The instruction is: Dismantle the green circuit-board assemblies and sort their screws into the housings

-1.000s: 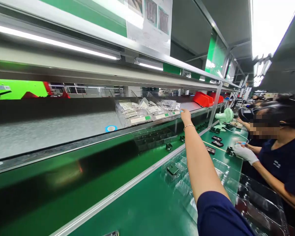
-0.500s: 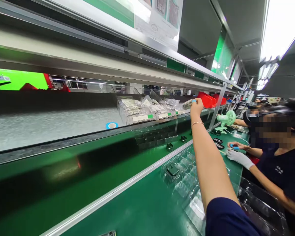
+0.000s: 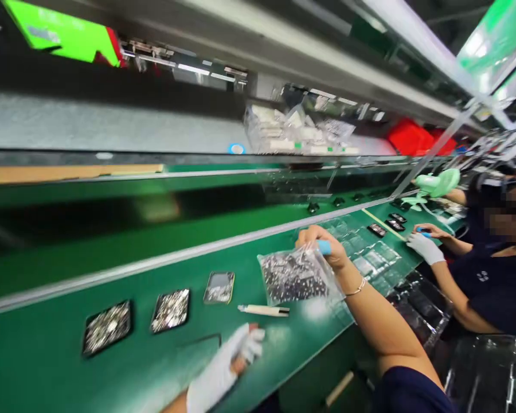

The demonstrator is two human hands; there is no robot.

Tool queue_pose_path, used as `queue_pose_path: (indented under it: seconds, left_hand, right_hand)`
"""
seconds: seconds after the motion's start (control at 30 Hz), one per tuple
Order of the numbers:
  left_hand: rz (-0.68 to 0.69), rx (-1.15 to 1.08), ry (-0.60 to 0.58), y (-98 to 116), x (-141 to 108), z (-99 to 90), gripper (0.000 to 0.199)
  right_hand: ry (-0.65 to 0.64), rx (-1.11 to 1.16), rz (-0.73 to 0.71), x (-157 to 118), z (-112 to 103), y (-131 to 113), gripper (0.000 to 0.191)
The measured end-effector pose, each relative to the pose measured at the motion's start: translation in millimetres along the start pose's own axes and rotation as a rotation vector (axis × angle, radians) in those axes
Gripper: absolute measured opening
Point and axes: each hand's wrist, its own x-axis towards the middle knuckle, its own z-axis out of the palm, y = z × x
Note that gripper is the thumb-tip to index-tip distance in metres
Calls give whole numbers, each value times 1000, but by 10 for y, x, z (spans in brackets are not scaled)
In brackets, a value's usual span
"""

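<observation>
My right hand (image 3: 327,248), with blue tape on a finger, grips the top of a clear plastic bag (image 3: 294,278) full of small dark parts. The bag hangs just above the green bench (image 3: 258,330). Lower down, my left hand (image 3: 242,347) wears a white glove with bare fingertips; its fingers are loosely bent and apart, and nothing shows in them. Between the hands lies a pale pen-like tool (image 3: 264,310). Left of it are a small square panel (image 3: 219,287) and two black housings with shiny insides, one (image 3: 171,310) nearer than the other (image 3: 107,328).
Clear bins (image 3: 284,145) of bagged parts, blue tape (image 3: 236,149) and red bins (image 3: 410,137) stand on the shelf above. Clear trays (image 3: 376,258) lie to the right. A co-worker's gloved hand (image 3: 426,246) works beyond, near a green fan (image 3: 438,183).
My right hand has come down from the shelf bins to the bench with the bag of parts. The view has turned downward, and my gloved left hand now shows.
</observation>
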Motion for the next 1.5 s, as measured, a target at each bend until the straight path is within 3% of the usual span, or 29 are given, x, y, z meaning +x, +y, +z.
queue_pose_path:
  seconds: [0.07,0.13,0.2,0.27,0.37,0.47,0.57,0.67,0.8,0.9,1.0,1.1,1.2,1.3,1.4,1.5]
  left_hand:
    - [-32,-271,73,172,-116,-54,87]
    - [-85,-401,182,307,-141,-214,85]
    - [-202,-364,285,366,-174,-406,58]
    - [-300,-290,393,357,-263,-536,39]
    - [-349,-305,579,262,-453,-564,31]
    - [-336,-316,683,169,-622,-529,31]
    - [-310,-273,626,184,-735,-591,33]
    - [-192,-35,444,298,-803,-746,38]
    - [-22,372,241,426,-874,-891,28]
    - [1,481,220,431,-911,-897,35]
    - [-119,634,257,405,-892,-896,29]
    - [-183,647,275,402,-841,-948,29]
    - [-242,586,324,387,-784,-1032,27]
    - [-325,533,402,321,-708,-1103,28]
    - [-363,507,477,242,-621,-1148,28]
    - [-382,549,496,215,-561,-1164,25]
  right_hand:
    - [-158,93,117,-174,386,302,41]
    - [-234,150,178,-322,683,585,38]
    - [-174,182,230,-456,899,849,33]
    - [-29,195,313,-585,1045,1082,32]
    - [51,192,451,-773,1173,1316,48]
    - [-11,-47,404,-916,1248,1338,43]
    - [-37,-446,156,-952,1318,1170,18]
    - [-196,-701,-45,-893,1399,1010,17]
    - [-324,-932,-113,-868,1533,1034,22]
    - [-304,-986,-110,-948,1632,1123,22]
    - [-299,-933,-70,-1017,1622,1177,22]
    - [-213,-894,18,-1027,1376,1243,24]
    - [-71,-1138,163,-1038,985,1406,26]
    - [-71,-1383,274,-1092,715,1615,18]
    - [-80,-1413,288,-1152,680,1700,19]
    - [-93,-1382,264,-1179,830,1579,23]
